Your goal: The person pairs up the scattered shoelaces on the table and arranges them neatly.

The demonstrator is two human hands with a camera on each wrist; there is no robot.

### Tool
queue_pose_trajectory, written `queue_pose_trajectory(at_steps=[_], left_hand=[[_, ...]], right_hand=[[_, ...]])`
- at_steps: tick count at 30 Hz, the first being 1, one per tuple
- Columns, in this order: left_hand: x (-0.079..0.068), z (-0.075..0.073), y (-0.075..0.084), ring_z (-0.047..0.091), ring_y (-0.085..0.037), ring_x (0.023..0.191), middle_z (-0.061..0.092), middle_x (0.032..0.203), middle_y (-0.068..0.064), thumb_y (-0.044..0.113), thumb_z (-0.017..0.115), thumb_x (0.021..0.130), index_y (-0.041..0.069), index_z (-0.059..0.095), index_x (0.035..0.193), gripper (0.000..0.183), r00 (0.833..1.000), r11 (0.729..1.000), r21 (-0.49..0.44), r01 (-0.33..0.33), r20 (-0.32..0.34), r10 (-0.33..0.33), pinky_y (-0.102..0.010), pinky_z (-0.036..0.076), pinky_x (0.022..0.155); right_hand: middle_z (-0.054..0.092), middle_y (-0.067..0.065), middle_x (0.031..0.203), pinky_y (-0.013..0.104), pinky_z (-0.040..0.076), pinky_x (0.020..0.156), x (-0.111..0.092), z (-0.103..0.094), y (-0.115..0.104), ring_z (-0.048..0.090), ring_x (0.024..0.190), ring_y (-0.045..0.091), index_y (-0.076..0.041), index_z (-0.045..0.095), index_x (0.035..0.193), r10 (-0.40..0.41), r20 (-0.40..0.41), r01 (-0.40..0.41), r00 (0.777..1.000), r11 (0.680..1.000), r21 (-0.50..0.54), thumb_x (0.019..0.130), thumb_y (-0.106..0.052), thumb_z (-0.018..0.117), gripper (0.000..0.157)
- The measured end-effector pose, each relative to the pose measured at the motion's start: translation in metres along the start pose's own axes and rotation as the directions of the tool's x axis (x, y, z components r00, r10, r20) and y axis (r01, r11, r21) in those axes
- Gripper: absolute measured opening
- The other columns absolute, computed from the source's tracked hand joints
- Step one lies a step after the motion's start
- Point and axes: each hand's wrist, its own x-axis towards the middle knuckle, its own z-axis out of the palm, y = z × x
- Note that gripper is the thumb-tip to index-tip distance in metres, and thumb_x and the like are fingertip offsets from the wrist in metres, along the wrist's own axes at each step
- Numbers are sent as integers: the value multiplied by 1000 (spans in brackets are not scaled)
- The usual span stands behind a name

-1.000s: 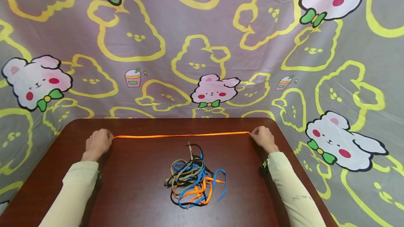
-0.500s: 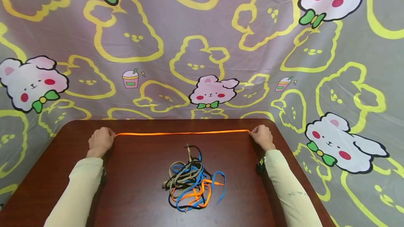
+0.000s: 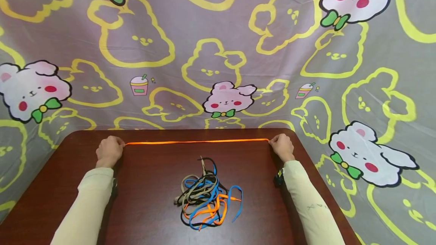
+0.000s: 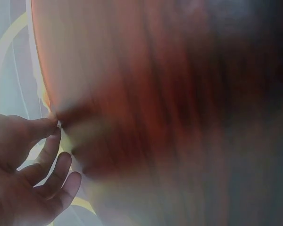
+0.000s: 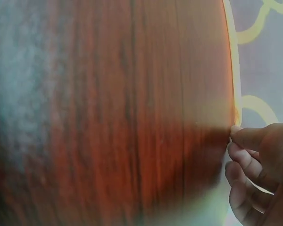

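An orange flat shoelace [image 3: 197, 141] stretches nearly straight across the far part of the dark wooden table [image 3: 146, 184]. At its left end my left hand [image 3: 109, 151] pinches it between thumb and fingertips. My right hand [image 3: 282, 147] pinches the opposite end the same way. In the left wrist view the left hand [image 4: 33, 165] has thumb and index finger together, the other fingers loosely bent. The right wrist view shows the right hand [image 5: 262, 165] with its thumb and index finger meeting at the lace's end.
A tangled pile of shoelaces [image 3: 204, 199], in blue, black, tan and orange, lies mid-table, nearer me than the stretched lace. Behind the table hangs a grey cloth [image 3: 190, 22] printed with cartoon animals. It also runs along the right and left sides.
Both hands have shifted slightly toward the table's far edge, carrying the taut orange shoelace with them. The pile of laces has kept its shape.
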Motion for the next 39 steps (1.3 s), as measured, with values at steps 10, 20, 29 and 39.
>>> queue_pose_trajectory(at_steps=[10,20,29,39], left_hand=[[-4,-1,-3,63,-52,96,68,109,-31,9,61,98,-1,74,96,17,1000,1000,0,-26,-4,26,-60,46,74],[-6,-4,-3,62,-51,97,68,112,-31,12,68,95,-2,76,100,17,998,999,-7,-49,25,49,-60,47,73],[-10,-12,-3,59,-55,107,64,121,-34,14,75,91,-9,69,118,36,983,979,-93,-184,-2,184,-65,47,85],[-51,-13,62,69,-33,100,76,101,-13,13,76,92,-4,74,114,28,847,844,-338,-416,194,495,-49,54,87]], right_hand=[[75,11,89,48,52,68,-3,0,4,66,71,26,-6,77,90,-5,4,5,1000,1000,11,96,-21,71,18],[76,12,92,47,53,68,-4,-1,10,67,73,26,-6,79,93,-26,-21,26,999,1000,6,95,-22,74,17],[75,16,102,46,54,69,-13,-7,-7,69,82,30,0,73,114,-69,-34,70,997,997,36,95,-20,71,27],[72,10,89,25,50,62,-88,9,-83,63,71,17,3,72,108,-479,121,390,869,816,427,92,-2,72,17]])
